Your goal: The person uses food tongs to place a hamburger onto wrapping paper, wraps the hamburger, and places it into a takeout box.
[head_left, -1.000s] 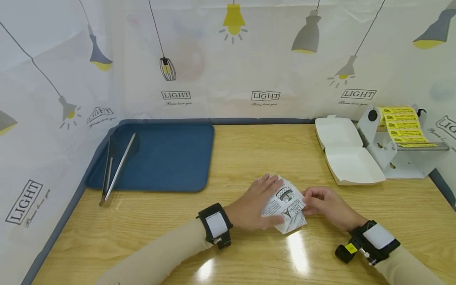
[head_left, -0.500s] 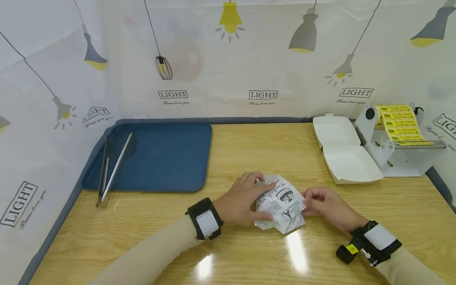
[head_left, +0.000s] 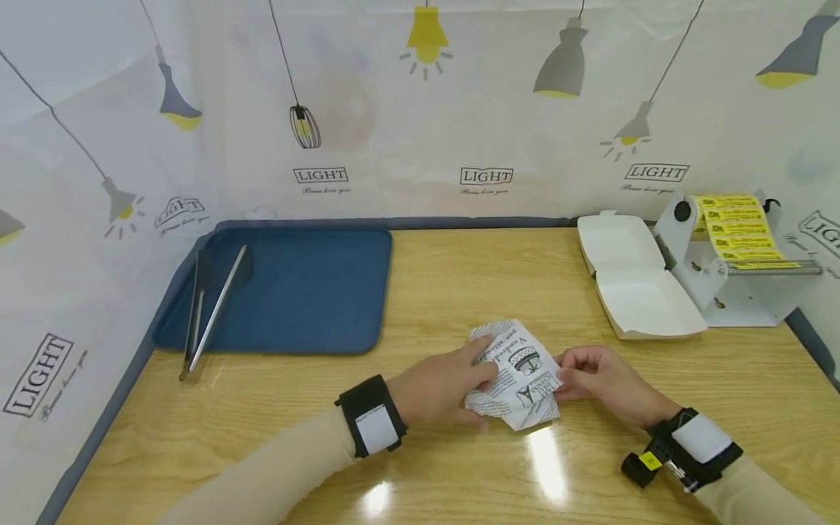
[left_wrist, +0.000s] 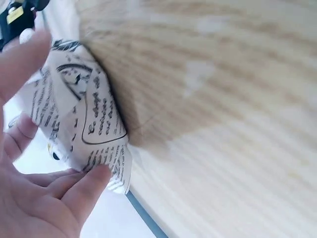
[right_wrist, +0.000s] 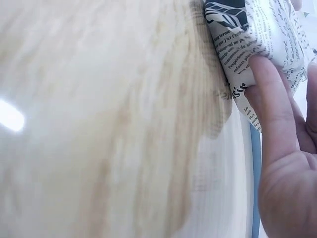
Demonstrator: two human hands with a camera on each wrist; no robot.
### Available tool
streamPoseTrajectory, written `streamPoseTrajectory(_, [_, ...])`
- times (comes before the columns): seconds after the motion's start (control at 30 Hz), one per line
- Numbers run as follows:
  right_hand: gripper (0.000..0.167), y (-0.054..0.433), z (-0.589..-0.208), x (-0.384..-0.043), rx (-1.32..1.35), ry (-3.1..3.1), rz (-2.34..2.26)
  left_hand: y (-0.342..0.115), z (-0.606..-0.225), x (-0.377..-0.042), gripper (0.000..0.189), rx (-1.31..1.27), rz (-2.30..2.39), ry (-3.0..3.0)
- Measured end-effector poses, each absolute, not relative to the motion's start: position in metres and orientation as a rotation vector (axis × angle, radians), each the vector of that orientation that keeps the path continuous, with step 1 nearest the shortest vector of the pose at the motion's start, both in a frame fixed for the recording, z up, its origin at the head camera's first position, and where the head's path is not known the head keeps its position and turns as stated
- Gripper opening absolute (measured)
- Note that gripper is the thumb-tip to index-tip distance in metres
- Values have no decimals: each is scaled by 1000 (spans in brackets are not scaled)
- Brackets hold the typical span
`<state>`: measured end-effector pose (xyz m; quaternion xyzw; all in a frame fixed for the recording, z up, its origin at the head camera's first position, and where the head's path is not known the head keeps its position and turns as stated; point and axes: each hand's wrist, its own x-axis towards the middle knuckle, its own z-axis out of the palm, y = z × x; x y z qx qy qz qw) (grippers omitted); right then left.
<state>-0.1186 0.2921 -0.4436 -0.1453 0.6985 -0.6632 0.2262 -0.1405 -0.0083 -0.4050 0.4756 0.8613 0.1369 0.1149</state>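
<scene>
A folded bundle of printed wrapping paper [head_left: 525, 368], white with black newsprint lettering, lies on the table between both hands. What may be inside is hidden. My left hand [head_left: 449, 383] touches its left side, fingers spread and slightly bent; in the left wrist view, the fingertips rest against the paper [left_wrist: 94, 114] at its end. At the right corner my right hand [head_left: 607, 379] pinches the paper between thumb and fingers. In the right wrist view, a fingertip of that hand [right_wrist: 287, 148] lies against a fold of the paper [right_wrist: 267, 39].
A blue tray [head_left: 315, 292] stands at the back left, with metal tongs [head_left: 219, 306] lying partly over its front edge. At the back right are an open white clamshell box [head_left: 646, 299] and a label dispenser [head_left: 735, 299] with yellow labels. A printed sheet [head_left: 420, 131] covers the wall behind.
My left hand has slid left off the top of the paper to its left side, uncovering more print. The paper's left end has opened out somewhat. My right hand keeps its pinch.
</scene>
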Motion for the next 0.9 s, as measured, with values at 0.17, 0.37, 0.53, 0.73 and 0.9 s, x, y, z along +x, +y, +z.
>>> streamPoseTrajectory(0.17, [23,291,-444,-119,-416,1925,-1826,-15,-406,-139,38,1391,534,2436])
streamPoseTrajectory(0.37, [21,290,-443,-118,-395,1941,-1814,-18,-410,-148,26,1293,734,2352])
streamPoseTrajectory(0.53, [22,288,-444,-118,-414,1938,-1813,-10,-412,-148,47,1280,640,2507])
streamPoseTrajectory(0.73, [22,286,-445,-117,-426,1954,-1800,-1,-414,-148,120,1236,468,2601])
streamPoseTrajectory(0.9, [23,287,-443,-118,-385,1985,-1764,1,-416,-151,119,1213,380,2611])
